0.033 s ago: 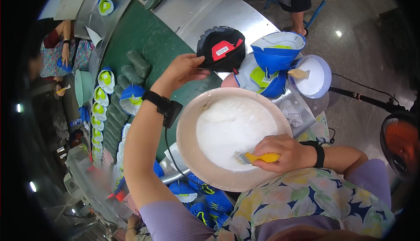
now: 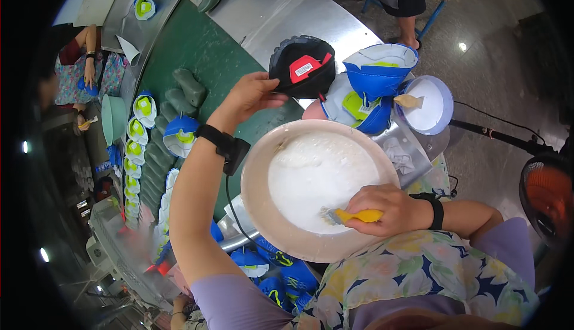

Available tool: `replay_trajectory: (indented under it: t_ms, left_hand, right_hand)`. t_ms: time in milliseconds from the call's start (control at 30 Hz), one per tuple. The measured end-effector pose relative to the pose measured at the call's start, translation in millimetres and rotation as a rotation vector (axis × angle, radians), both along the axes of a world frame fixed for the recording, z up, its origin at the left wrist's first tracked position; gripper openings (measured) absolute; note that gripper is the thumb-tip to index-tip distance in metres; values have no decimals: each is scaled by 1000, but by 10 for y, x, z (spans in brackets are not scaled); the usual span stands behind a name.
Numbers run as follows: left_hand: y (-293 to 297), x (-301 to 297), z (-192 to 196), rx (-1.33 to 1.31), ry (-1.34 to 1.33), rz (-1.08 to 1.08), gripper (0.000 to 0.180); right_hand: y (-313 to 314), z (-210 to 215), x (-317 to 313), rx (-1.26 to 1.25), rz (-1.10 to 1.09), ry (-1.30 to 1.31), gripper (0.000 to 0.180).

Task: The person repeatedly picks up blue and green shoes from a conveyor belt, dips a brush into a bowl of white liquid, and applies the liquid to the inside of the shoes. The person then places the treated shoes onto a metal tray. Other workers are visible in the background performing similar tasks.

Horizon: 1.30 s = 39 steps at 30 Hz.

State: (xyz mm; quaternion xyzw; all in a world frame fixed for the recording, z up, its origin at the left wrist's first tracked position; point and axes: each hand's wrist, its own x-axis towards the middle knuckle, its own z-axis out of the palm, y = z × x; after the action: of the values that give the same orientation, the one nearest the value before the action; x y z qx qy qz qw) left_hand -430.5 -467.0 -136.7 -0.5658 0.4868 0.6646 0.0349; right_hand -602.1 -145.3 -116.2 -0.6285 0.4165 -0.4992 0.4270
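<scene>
My right hand [image 2: 382, 210] grips a brush by its yellow handle [image 2: 365, 216]. The bristles dip into white liquid [image 2: 317, 177] near the front of a wide, pale pink basin [image 2: 260, 210]. Beyond the basin, the fingers of my left hand [image 2: 254, 95] hold the left edge of a black shoe upper [image 2: 284, 61]. A red patch with a white label shows inside that upper. Right beside it are two blue and white shoe uppers [image 2: 371, 78] with yellow-green linings, one resting on the other.
A small tub [image 2: 439, 108] of white liquid with a brush stands at right, near a fan [image 2: 544, 195]. Grey-green shoe lasts [image 2: 191, 87] and a row of uppers [image 2: 136, 131] line the green belt [image 2: 227, 49]. Blue shoes [image 2: 296, 276] lie below the basin. Co-workers sit at far left.
My hands, the brush and the black upper have stayed in place. At far left, a co-worker's hand with a brush has shifted slightly.
</scene>
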Motion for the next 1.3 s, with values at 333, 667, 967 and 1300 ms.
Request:
replay_trajectory:
  t_ms: [333, 667, 967, 1300]
  left_hand:
    - [-182, 515, 276, -226, 142, 252, 49]
    - [955, 2322, 1024, -435, -166, 335, 40]
    - [1930, 2999, 800, 41, -410, -25, 50]
    - [564, 214, 890, -233, 127, -477, 32]
  right_hand:
    - [-11, 29, -17, 10, 3, -2, 27]
    - [62, -32, 68, 58, -1, -20, 24]
    - [67, 110, 144, -14, -1, 22, 21]
    - [77, 116, 61, -4, -6, -17, 23]
